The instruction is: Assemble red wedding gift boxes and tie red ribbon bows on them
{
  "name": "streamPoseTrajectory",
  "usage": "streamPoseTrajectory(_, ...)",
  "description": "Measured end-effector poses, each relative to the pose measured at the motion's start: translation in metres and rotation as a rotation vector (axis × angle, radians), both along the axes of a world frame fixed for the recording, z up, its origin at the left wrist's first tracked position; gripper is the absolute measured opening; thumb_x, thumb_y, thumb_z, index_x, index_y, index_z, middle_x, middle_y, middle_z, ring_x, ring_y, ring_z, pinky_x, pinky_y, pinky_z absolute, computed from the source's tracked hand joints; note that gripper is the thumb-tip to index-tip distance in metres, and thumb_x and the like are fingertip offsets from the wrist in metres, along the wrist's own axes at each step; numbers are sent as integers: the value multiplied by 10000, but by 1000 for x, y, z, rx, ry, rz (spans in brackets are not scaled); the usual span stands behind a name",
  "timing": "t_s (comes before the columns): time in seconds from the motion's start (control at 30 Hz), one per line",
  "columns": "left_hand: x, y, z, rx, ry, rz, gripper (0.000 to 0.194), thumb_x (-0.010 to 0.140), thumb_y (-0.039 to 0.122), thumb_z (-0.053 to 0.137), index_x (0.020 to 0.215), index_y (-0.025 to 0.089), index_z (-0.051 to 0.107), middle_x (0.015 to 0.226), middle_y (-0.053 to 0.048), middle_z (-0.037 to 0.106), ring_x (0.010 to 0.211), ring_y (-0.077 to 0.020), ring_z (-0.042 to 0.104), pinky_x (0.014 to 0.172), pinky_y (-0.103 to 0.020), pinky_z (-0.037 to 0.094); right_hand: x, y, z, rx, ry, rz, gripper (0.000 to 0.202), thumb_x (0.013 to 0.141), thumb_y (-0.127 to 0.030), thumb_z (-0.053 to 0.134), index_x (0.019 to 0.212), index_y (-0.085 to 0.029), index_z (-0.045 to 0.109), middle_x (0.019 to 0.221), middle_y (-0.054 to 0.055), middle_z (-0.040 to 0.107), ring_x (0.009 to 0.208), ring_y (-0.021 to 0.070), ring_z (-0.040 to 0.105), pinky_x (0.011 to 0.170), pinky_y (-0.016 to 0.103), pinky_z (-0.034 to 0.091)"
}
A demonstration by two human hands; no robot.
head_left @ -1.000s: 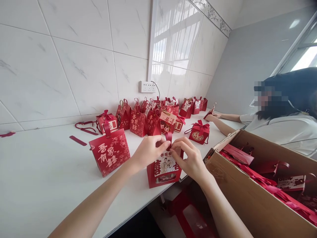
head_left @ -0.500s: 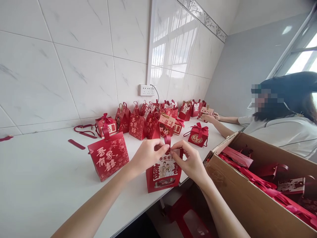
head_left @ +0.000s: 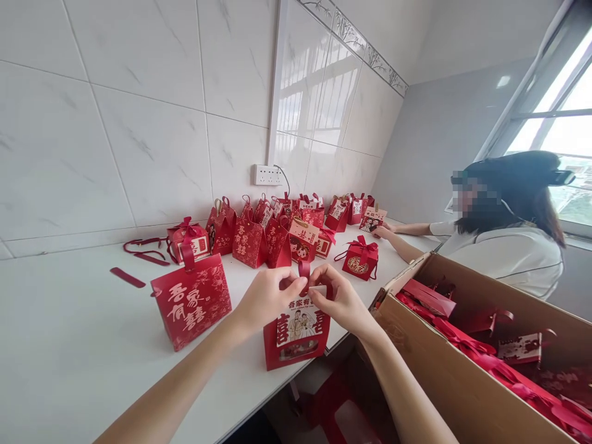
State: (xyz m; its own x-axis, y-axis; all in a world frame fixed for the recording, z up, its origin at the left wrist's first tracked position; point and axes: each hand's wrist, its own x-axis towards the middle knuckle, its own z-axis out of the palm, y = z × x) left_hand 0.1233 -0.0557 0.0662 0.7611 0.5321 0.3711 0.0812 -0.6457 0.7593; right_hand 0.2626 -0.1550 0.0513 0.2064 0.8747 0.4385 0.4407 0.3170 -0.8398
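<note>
A red gift box [head_left: 296,350] with a printed couple and a clear window stands upright near the table's front edge. Above its top, my left hand [head_left: 271,296] pinches the dark red ribbon loop [head_left: 304,270] between thumb and forefinger. My right hand [head_left: 340,302] is closed at the base of the same ribbon, its fingertips against the box's top; the exact grip there is partly hidden. To the left stands another red box [head_left: 192,302] with white lettering and its own ribbon loop.
Several red gift boxes [head_left: 250,240] crowd along the tiled wall. A small bow-tied box [head_left: 361,258] stands nearer. Loose ribbon strips [head_left: 127,277] lie at left. An open cardboard carton [head_left: 430,370] of red boxes is at right. Beyond it, a co-worker [head_left: 504,240] handles a box [head_left: 372,219].
The view has turned slightly, so the scene sits further left and lower. Both my hands keep their hold at the ribbon. The co-worker's near hand has shifted on their box.
</note>
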Motion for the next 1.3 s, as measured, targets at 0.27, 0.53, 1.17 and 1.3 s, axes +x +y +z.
streamPoseTrajectory(0.27, 1, -1, -3, 35, -20, 7, 330, 849, 416, 436, 663, 164, 540, 568, 41, 534, 505, -84, 440, 495, -211, 308, -4, 6, -8, -24, 118, -35, 142, 752, -254, 551, 843, -195, 458, 680, -51, 464, 494, 52, 386, 434, 164, 337)
streamPoseTrajectory(0.53, 1, 1, -4, -29, -36, -46, 301, 841, 415, 465, 697, 161, 539, 638, 31, 571, 565, -90, 487, 533, -206, 344, -6, 5, -14, -6, 136, -73, 149, 769, -273, 553, 885, -180, 537, 814, 3, 583, 663, 110, 556, 578, 217, 461)
streamPoseTrajectory(1.17, 0, 4, -1, -154, -67, -178, 42, 698, 188, 555, 674, 155, 549, 656, 37, 566, 648, -102, 524, 603, -193, 416, -7, 4, -13, -37, 143, -51, 142, 781, -320, 540, 779, -179, 532, 624, -32, 493, 505, 81, 411, 461, 194, 331)
streamPoseTrajectory(1.3, 0, 4, -3, -154, -68, -172, 37, 691, 189, 549, 674, 156, 551, 648, 37, 566, 638, -103, 520, 595, -195, 410, -7, 4, -13, -20, 120, -69, 130, 778, -310, 538, 781, -180, 535, 648, -25, 509, 530, 88, 424, 487, 198, 349)
